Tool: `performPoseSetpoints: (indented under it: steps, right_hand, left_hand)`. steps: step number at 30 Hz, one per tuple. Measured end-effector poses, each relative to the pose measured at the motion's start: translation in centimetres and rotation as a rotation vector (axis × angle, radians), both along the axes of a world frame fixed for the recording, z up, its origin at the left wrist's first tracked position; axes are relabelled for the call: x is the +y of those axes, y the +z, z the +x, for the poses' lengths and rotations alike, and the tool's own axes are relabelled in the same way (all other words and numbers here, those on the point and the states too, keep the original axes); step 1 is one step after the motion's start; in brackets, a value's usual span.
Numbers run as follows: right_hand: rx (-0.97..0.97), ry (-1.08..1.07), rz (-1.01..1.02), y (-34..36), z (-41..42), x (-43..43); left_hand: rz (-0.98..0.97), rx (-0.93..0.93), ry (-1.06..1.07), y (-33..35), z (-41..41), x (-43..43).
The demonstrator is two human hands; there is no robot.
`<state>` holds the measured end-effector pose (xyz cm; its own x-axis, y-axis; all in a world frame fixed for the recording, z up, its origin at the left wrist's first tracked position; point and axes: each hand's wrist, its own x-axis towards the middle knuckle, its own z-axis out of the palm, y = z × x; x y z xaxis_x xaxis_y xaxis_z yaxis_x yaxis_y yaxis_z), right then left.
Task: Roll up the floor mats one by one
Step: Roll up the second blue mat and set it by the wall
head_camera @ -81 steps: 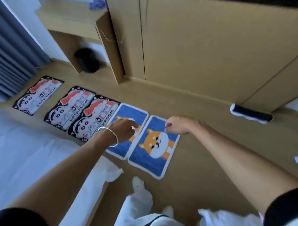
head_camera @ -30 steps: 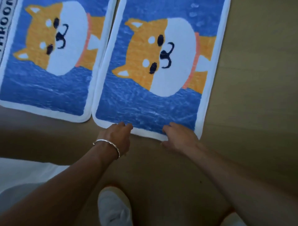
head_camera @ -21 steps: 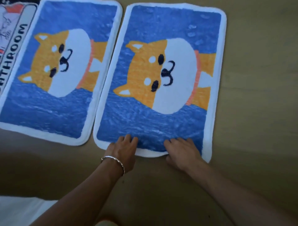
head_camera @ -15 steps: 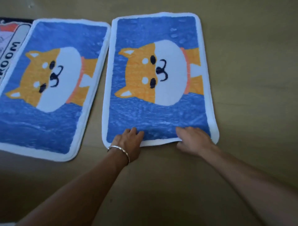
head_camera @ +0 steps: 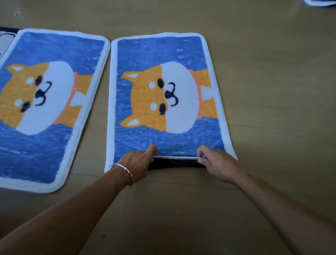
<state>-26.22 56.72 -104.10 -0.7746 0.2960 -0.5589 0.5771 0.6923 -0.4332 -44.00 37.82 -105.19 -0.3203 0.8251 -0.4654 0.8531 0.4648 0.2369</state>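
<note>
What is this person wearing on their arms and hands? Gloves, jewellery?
No gloves and no sleeves in view: both forearms are bare. At the wrist of the left hand sits a thin silver bangle; the right hand shows no ring or band.

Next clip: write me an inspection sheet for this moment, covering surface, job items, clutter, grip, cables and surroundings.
Surface: wooden floor, bare planks around the mats.
Job's things: right mat lies flat, its near edge folded over to show the dark underside; left mat flat, untouched; third mat, only a corner in view.
Clutter: white-edged object, cut off at top right, cannot tell what.
Grip: left hand and right hand hold the fold's two ends; bracelet on the left wrist.
Cables: nothing seen.
Surroundings: nothing seen beyond the floor.
</note>
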Motion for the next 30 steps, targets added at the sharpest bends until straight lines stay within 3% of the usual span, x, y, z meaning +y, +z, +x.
performPoseSetpoints:
  steps: [7,12,17,24,30]
  right_hand:
    - [0.104,0.162,0.244,-1.2,-1.1,-0.7]
    - [0.168,0.274,0.333,-2.2,-0.6,-0.6]
    - [0.189,0.387,0.535,-2.6,-0.8,-1.4]
    - [0.137,0.119,0.249,-2.7,-1.2,-0.7]
    - [0.113,0.068,0.107,-2.5,-1.1,-0.2]
  left_hand:
    - [-0.121,0.179,-0.071,0.3,0.8,0.1]
    - [0.070,0.399,-0.278,-0.6,0.9,-0.7]
    - [0.041,0.499,-0.396,-0.2,2.4,-0.6]
    - [-0.018,0.206,-0.048,-0.1,1.3,0.1]
    - [-0.065,-0.028,0.150,-0.8,-0.5,0.2]
